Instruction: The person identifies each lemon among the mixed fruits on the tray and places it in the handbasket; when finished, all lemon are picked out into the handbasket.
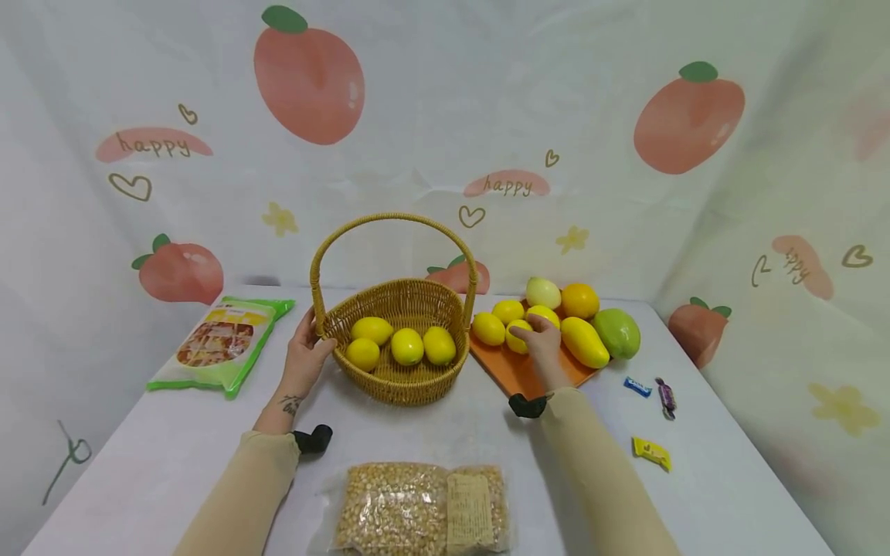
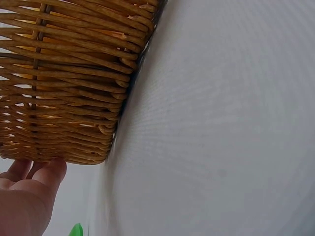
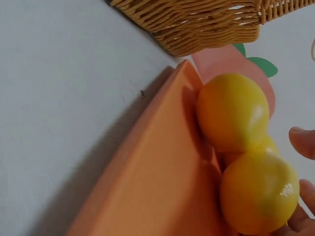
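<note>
A person's right hand [image 1: 541, 337] curls its fingers [image 3: 301, 141] over a yellow lemon [image 1: 518, 337] lying on an orange tray [image 1: 518, 374], which sits on the white table [image 1: 445, 432] just right of a wicker basket [image 1: 396, 378]. The left hand [image 1: 306, 351] holds the basket's left rim, thumb over the edge and fingers [image 2: 47, 171] against the woven wall. Four lemons [image 1: 406, 346] lie inside the basket beneath its arched handle [image 1: 389, 220]. On the tray beside the gripped lemon lie more lemons, a pale round fruit [image 1: 543, 293], an orange [image 1: 580, 300], a yellow mango [image 1: 584, 341] and a green mango [image 1: 617, 332]. Three wrapped candies [image 1: 650, 394] lie to the right of the tray, a green snack bag [image 1: 219, 344] at far left, and a clear bag of corn kernels [image 1: 420, 508] at the near edge.
</note>
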Demonstrator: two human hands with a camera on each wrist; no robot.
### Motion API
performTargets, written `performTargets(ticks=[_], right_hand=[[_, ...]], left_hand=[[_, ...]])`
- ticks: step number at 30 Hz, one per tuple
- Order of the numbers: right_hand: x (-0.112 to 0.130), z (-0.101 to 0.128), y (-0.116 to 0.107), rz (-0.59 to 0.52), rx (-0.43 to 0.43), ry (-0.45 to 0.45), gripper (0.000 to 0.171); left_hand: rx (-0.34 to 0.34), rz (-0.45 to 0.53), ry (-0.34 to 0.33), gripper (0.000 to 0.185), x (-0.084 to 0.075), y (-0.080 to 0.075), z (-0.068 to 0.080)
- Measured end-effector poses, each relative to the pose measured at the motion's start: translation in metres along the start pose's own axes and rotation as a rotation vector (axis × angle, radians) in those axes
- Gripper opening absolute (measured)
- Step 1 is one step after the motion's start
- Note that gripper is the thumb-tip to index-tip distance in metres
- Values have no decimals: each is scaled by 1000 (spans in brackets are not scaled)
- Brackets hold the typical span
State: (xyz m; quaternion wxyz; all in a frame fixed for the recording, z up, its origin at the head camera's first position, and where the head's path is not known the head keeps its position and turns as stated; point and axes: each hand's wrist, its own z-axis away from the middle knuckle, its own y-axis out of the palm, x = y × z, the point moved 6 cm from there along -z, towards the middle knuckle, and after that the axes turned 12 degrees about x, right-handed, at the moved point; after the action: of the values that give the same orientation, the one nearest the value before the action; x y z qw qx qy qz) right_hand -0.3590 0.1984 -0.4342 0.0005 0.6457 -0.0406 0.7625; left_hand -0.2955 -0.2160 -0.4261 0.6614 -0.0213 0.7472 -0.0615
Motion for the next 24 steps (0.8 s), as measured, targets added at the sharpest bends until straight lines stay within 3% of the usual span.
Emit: performTargets(ticks=[12,18,24], right_hand=[[-7,-2,4,-5,-13,30,63],[-8,0,1,-20,12,27,62],[2,14,-6,53,77,28,59]], left_hand=[[-2,-2,-4,75,-1,0,-1],[-4,-14,-24,75,-1,0,-2],[-3,3,-18,76,1,0,-2]])
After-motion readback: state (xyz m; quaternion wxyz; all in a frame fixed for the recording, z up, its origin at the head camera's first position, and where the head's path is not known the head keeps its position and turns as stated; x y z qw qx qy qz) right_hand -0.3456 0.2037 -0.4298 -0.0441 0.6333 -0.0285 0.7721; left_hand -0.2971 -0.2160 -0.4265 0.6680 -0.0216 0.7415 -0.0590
